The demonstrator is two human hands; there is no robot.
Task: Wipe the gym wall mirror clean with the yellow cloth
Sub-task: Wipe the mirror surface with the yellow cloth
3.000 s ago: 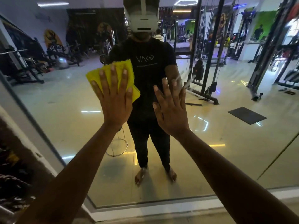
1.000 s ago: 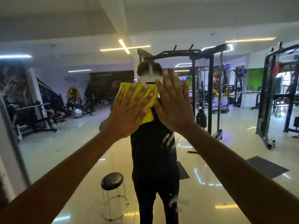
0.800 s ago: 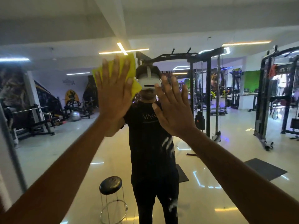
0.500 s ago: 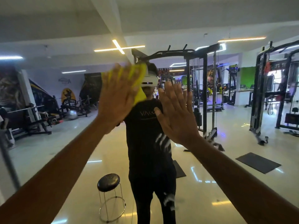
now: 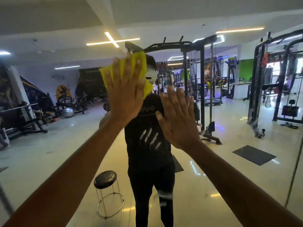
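Under left hand (image 5: 126,94), yellow cloth (image 5: 141,66) half-hidden.

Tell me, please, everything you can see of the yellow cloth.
The yellow cloth is a bright, soft-looking fabric, bunched with folds rather than spread smooth. The left hand presses it flat against the mirror with straight, spread fingers, high up, over the reflected head. Its edges show past the hand: one corner to the left, a peak above the fingertips and a flap hanging at lower right. The right hand is beside it, apart from the cloth.
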